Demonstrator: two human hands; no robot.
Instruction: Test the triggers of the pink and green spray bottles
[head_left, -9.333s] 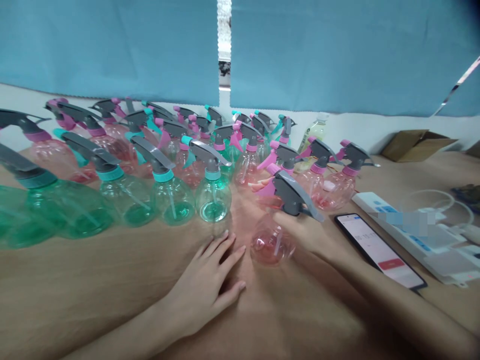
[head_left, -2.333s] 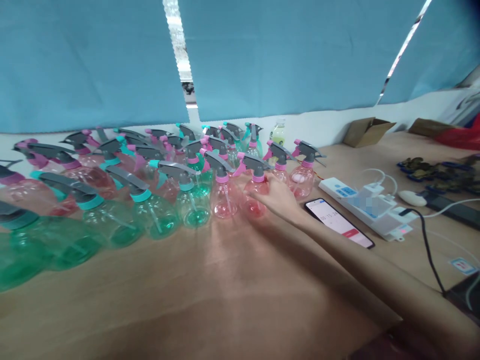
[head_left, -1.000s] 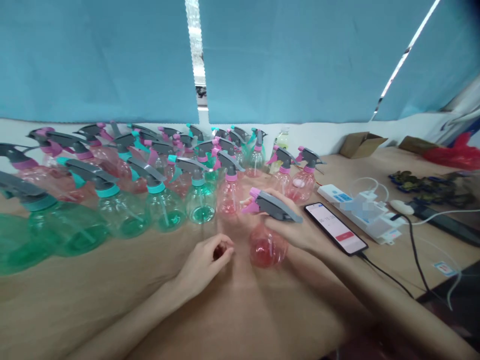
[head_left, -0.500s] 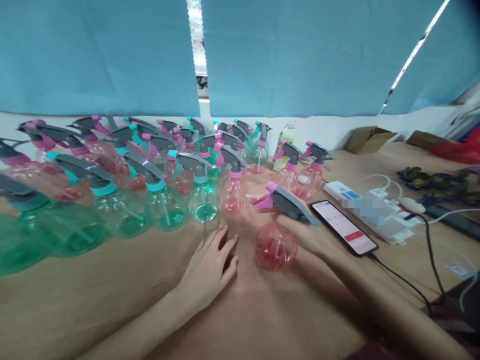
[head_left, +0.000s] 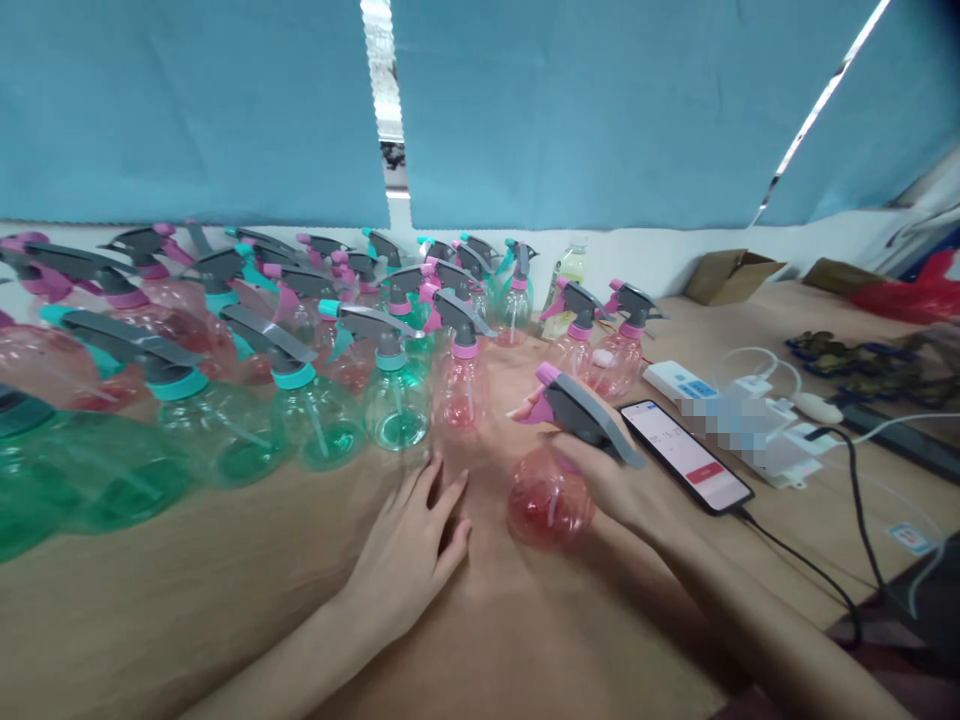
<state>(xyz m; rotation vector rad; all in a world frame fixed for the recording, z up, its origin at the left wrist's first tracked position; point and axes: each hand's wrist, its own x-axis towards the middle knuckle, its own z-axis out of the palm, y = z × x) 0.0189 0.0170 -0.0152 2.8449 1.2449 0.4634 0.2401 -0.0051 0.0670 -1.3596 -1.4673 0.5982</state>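
Note:
My right hand (head_left: 600, 475) is wrapped around the neck of a pink spray bottle (head_left: 550, 500) with a grey and pink trigger head. Its fingers show at the pink trigger, and part of the hand is hidden behind the head. My left hand (head_left: 409, 535) lies on the brown table (head_left: 480, 640) with its fingers spread, holding nothing. Just beyond its fingertips stand a green spray bottle (head_left: 397, 415) with a turquoise collar and a pink spray bottle (head_left: 460, 390) with a pink collar.
Several more green and pink spray bottles (head_left: 319, 425) crowd the left and back. On the right lie a phone (head_left: 686, 455), a white power strip (head_left: 742, 425) with cables, and a cardboard box (head_left: 727, 277). A clear labelled bottle (head_left: 571, 262) stands by the wall.
The view has shifted slightly, so the bottles on the left sit further left. My right hand still grips the pink spray bottle, and my left hand stays spread on the table.

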